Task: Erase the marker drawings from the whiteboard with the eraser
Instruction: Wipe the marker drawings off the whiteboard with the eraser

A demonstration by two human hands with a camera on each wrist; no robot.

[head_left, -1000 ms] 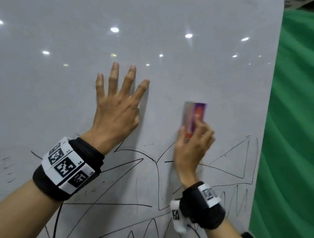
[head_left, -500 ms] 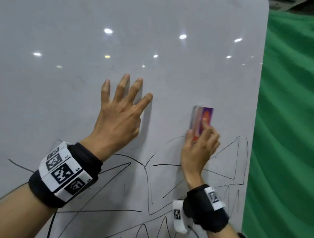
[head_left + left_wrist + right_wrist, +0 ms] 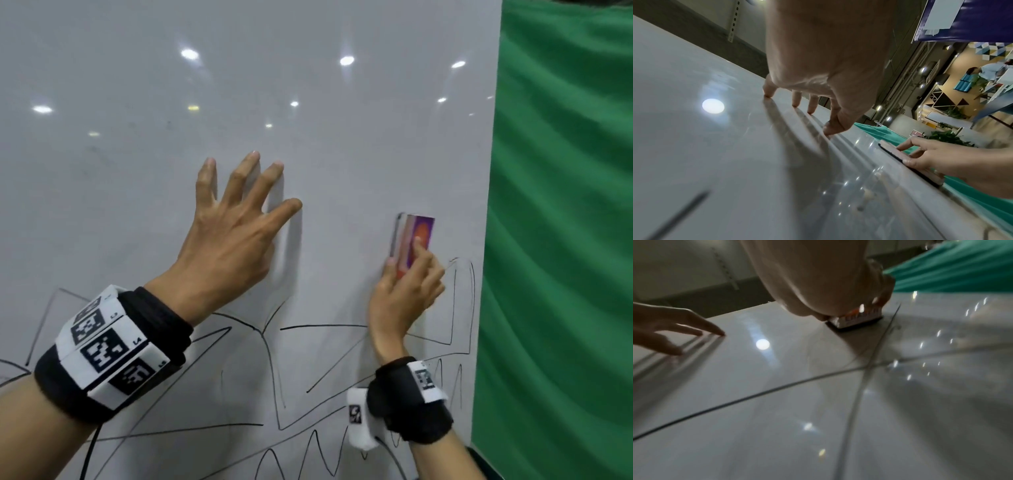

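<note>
A large whiteboard [image 3: 308, 102] fills the head view, its upper part wiped and its lower part covered in black marker lines [image 3: 274, 370]. My right hand [image 3: 406, 294] grips a small purple and orange eraser [image 3: 416, 236] and holds it flat on the board near the right edge, just above a drawn triangle [image 3: 455, 308]. The eraser [image 3: 857, 321] shows its dark felt on the board in the right wrist view. My left hand [image 3: 236, 233] is spread, fingertips [image 3: 795, 104] pressing on the blank board to the left of the eraser [image 3: 906, 160].
A green cloth backdrop [image 3: 561, 240] hangs right of the board's edge. Ceiling lights [image 3: 346, 61] reflect in the glossy surface. In the left wrist view a room with plants [image 3: 947, 138] and people lies beyond the board.
The right hand and eraser have shifted rightward toward the board's edge, with lines near it wiped. The left hand stays pressed on the board. The camera view has moved left and up.
</note>
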